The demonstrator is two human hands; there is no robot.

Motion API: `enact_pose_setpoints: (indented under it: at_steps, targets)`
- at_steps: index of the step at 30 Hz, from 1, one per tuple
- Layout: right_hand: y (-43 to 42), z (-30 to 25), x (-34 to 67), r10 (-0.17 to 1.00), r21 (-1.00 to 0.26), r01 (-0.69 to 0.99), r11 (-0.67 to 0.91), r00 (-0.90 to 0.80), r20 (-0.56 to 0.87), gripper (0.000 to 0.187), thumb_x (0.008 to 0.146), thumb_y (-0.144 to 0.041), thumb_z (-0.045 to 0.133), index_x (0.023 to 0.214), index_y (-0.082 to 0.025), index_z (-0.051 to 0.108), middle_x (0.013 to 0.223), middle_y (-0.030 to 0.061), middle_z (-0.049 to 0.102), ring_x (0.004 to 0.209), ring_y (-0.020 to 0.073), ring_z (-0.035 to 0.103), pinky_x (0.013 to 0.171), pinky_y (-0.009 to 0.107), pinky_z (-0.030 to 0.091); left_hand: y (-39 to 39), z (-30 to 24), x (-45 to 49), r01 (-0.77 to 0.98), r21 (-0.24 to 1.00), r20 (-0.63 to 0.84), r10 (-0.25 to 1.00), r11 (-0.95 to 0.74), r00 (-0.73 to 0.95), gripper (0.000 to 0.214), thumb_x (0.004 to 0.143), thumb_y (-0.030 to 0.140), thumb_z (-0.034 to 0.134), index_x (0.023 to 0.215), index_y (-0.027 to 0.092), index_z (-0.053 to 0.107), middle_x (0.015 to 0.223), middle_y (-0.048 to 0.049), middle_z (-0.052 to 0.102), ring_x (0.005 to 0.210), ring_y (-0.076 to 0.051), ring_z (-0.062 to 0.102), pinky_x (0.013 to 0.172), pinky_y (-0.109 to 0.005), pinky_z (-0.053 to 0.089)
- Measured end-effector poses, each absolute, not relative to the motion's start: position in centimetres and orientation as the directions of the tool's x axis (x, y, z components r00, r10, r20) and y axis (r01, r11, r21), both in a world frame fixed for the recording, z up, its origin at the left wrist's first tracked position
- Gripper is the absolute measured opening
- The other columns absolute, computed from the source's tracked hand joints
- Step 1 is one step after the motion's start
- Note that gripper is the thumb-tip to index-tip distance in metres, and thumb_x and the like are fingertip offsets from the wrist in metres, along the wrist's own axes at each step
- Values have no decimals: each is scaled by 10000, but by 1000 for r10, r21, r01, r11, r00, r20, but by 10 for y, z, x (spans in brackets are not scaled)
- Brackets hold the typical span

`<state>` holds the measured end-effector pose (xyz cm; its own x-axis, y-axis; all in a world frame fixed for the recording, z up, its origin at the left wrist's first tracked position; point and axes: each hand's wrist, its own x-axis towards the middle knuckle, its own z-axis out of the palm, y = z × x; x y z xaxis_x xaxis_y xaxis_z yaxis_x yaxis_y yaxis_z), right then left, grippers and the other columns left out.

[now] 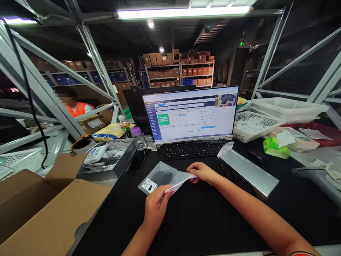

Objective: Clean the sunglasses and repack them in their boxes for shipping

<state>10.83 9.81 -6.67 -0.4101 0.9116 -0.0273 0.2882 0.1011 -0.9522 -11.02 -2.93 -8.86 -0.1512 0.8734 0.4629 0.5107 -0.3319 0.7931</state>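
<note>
Both hands pinch the near edge of a frosted plastic bag [166,174] with a white barcode label on its left side. My left hand [157,201] is closed on the bag's lower corner. At the right end of that edge, my right hand [203,172] grips it between thumb and fingers. Something dark shows faintly through the bag; I cannot make out what. Behind the hands stand a black keyboard [190,149] and a lit monitor [191,115]. To the right of my right hand lies a long silver box [249,172].
An open cardboard box [50,213] occupies the left side. Behind it sits a grey box [106,167] of small packets, beside a purple-lidded bottle [140,138]. White baskets [255,133] and a green packet [277,147] stand at right. A person in an orange vest [80,109] is beyond the frame.
</note>
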Motion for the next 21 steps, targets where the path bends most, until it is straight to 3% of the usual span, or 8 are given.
enact_pose_setpoints:
  at_steps: [3, 5, 9, 13, 19, 21]
  targets:
    - [85, -48, 112, 884, -898, 313, 310, -442, 151, 70, 849, -244, 685, 832, -198, 735, 929, 72, 729, 990, 274, 659, 945, 454, 519, -27, -88, -116, 473, 840, 438, 846, -264, -305, 317, 882, 492, 611, 836, 219, 766, 788, -59, 754, 718, -235, 702, 653, -306, 560]
    - [74, -36, 113, 840, -844, 300, 445, -468, 276, 115, 882, -265, 662, 956, -227, 741, 1078, 72, 719, 1116, 276, 608, 1036, 454, 444, -27, -87, -117, 442, 861, 423, 837, -252, -346, 343, 862, 513, 633, 783, 203, 757, 702, -43, 734, 624, -218, 683, 563, -282, 541]
    - [52, -27, 105, 609, -649, 193, 736, -607, 510, 208, 885, -296, 720, 1086, -241, 714, 1078, 60, 734, 1021, 232, 647, 930, 389, 488, -30, -86, -111, 444, 846, 447, 845, -294, -292, 259, 818, 463, 701, 746, 229, 783, 690, -39, 749, 623, -233, 704, 582, -301, 568]
    - [36, -36, 93, 453, -496, 143, 856, -668, 590, 375, 786, -300, 845, 1127, -243, 699, 1064, 46, 752, 994, 230, 659, 891, 373, 478, -34, -89, -106, 507, 758, 537, 834, -410, -129, 114, 823, 314, 705, 845, 294, 815, 822, -52, 788, 750, -266, 755, 710, -336, 599]
    - [28, -46, 89, 390, -413, 127, 902, -651, 652, 72, 884, -273, 751, 924, -218, 727, 932, 34, 768, 868, 199, 687, 785, 328, 488, -37, -92, -104, 558, 574, 667, 738, -599, 106, 245, 866, 150, 631, 1006, 271, 791, 872, -75, 789, 766, -244, 762, 682, -296, 604]
    - [29, -48, 89, 372, -387, 118, 915, -619, 692, 74, 909, -276, 723, 862, -218, 720, 909, 26, 773, 844, 190, 696, 764, 322, 483, -37, -91, -103, 563, 512, 703, 693, -649, 158, 275, 898, 126, 594, 1068, 255, 767, 893, -67, 788, 796, -227, 762, 697, -282, 607]
